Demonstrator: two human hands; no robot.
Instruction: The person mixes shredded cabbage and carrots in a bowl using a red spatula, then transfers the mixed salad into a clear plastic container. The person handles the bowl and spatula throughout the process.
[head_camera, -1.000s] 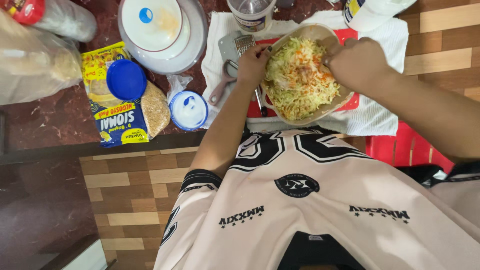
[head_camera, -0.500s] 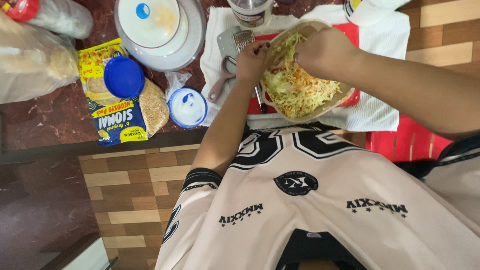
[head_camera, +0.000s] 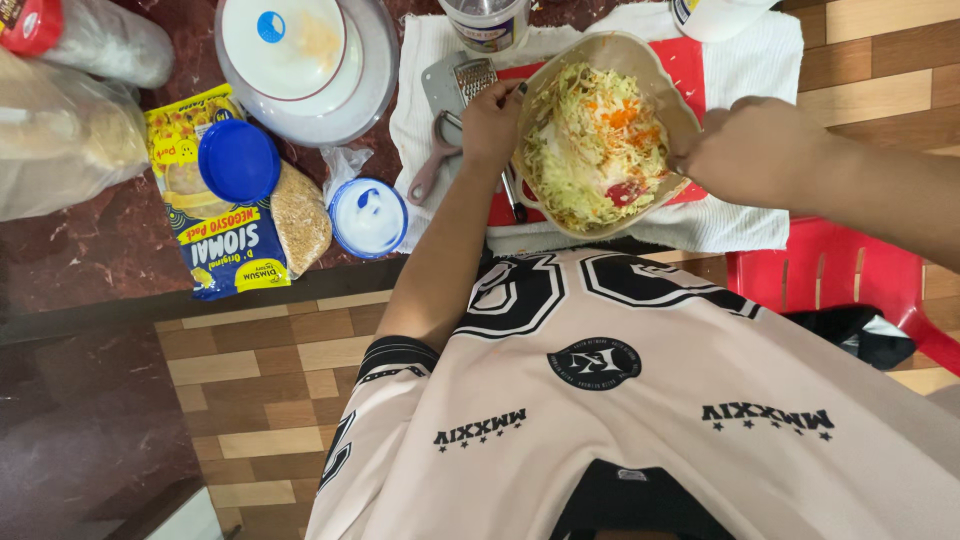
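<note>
A beige bowl (head_camera: 650, 62) of shredded cabbage and carrot (head_camera: 590, 150) sits on a red board over a white cloth (head_camera: 745, 215). My left hand (head_camera: 492, 122) grips the bowl's left rim, thumb on the edge. My right hand (head_camera: 748, 152) is at the bowl's right rim with its fingers curled shut and the fingertips touching the edge. I cannot tell whether it pinches any of the shreds.
A metal grater (head_camera: 462, 78) and a peeler (head_camera: 428, 172) lie on the cloth left of the bowl. Further left are stacked white plates (head_camera: 300, 60), a blue lid (head_camera: 238, 160), a small white tub (head_camera: 368, 216), a yellow-blue packet (head_camera: 228, 250) and plastic bags (head_camera: 60, 150). A red stool (head_camera: 840, 280) stands at the right.
My right hand has pulled out from over the shreds to the bowl's right rim. The left hand keeps its hold on the left rim.
</note>
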